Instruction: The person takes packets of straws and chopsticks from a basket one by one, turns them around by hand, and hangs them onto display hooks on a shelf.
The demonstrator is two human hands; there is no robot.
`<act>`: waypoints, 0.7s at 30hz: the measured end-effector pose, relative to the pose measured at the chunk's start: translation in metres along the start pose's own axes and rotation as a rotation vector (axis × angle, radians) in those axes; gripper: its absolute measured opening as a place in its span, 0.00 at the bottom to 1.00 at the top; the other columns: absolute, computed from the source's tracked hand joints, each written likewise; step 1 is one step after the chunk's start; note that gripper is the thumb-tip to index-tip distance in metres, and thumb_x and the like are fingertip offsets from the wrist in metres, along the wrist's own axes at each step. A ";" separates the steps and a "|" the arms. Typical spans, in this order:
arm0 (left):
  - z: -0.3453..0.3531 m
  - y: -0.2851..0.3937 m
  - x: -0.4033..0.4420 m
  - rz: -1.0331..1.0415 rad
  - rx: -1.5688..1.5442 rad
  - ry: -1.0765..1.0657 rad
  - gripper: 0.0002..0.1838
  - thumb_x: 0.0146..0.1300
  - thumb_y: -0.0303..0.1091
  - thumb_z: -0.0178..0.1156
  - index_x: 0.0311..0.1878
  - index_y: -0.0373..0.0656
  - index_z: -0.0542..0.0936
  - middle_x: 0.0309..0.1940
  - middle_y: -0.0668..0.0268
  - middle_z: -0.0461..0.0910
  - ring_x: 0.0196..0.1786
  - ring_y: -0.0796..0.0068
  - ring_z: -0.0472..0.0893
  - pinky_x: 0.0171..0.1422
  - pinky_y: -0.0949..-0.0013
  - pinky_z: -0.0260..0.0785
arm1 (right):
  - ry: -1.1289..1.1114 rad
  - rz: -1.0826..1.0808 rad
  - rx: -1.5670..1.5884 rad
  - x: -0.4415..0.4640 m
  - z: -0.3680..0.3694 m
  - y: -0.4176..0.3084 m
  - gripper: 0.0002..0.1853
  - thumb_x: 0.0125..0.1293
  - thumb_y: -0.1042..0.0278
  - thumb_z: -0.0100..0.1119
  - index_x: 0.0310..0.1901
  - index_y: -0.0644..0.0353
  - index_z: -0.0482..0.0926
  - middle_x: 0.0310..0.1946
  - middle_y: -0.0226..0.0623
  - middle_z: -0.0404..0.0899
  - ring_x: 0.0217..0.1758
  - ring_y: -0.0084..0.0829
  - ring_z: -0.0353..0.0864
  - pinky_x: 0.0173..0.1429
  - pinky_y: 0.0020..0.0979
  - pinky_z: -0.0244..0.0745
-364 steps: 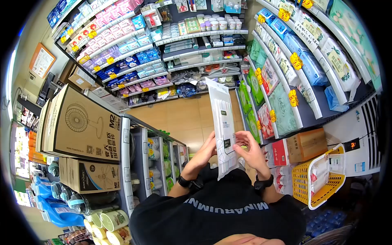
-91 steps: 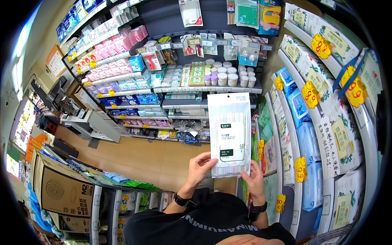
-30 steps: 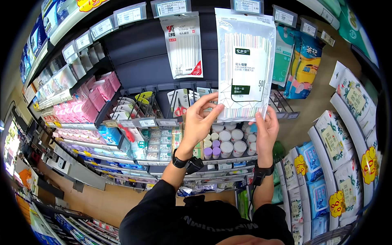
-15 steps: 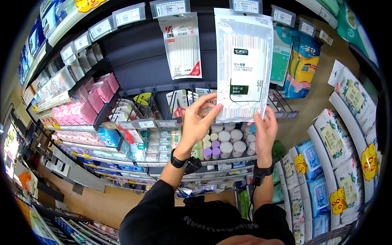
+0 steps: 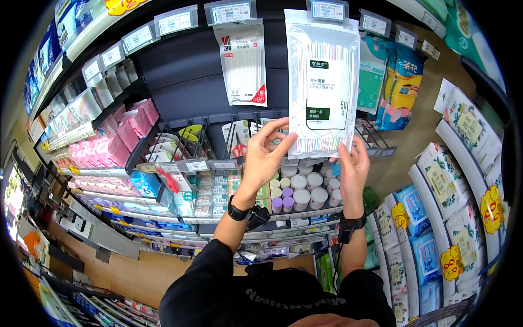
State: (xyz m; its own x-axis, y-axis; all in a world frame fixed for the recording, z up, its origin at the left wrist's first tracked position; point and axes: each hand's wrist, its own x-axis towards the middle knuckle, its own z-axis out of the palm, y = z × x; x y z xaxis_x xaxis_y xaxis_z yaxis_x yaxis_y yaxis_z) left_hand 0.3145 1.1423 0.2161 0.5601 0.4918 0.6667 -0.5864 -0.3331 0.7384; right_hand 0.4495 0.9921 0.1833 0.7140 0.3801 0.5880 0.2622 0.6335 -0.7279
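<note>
A clear and white pack of drinking straws [image 5: 325,82], its striped straws showing, hangs upright below a price tag [image 5: 328,10]. My left hand [image 5: 268,148] pinches the lower left edge of the pack between thumb and fingers. At the lower right corner, my right hand [image 5: 353,163] grips the pack, thumb in front and fingers behind. Left of it hangs a second straw pack [image 5: 243,65] with a red corner, which neither hand touches. Whether the pack's top sits on a hook is hidden behind the tag.
Teal packs [image 5: 372,76] and a blue-yellow bag [image 5: 402,87] hang to the right. Below my hands, white-lidded tubs [image 5: 302,197] fill a shelf. Pink packages [image 5: 111,147] line the left shelves; tissue packs [image 5: 464,128] line the right. Metal hooks [image 5: 376,139] jut out near my right hand.
The held straw pack has shifted slightly left and up, its lower edge a little higher. Both hands keep their hold on it; the view has moved only slightly.
</note>
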 end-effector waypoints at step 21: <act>-0.001 0.007 0.000 -0.027 -0.010 -0.011 0.20 0.67 0.21 0.63 0.61 0.28 0.76 0.50 0.60 0.82 0.42 0.84 0.80 0.39 0.81 0.72 | 0.016 -0.009 0.003 -0.004 0.005 -0.005 0.15 0.73 0.75 0.55 0.58 0.70 0.71 0.43 0.41 0.84 0.33 0.21 0.78 0.39 0.26 0.75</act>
State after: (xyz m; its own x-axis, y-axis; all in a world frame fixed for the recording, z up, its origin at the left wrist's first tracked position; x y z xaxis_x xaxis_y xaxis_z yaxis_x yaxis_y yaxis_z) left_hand 0.3097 1.1407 0.2210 0.5824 0.4912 0.6477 -0.5766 -0.3120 0.7551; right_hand 0.4417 0.9905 0.1866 0.7218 0.3638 0.5888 0.2669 0.6386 -0.7218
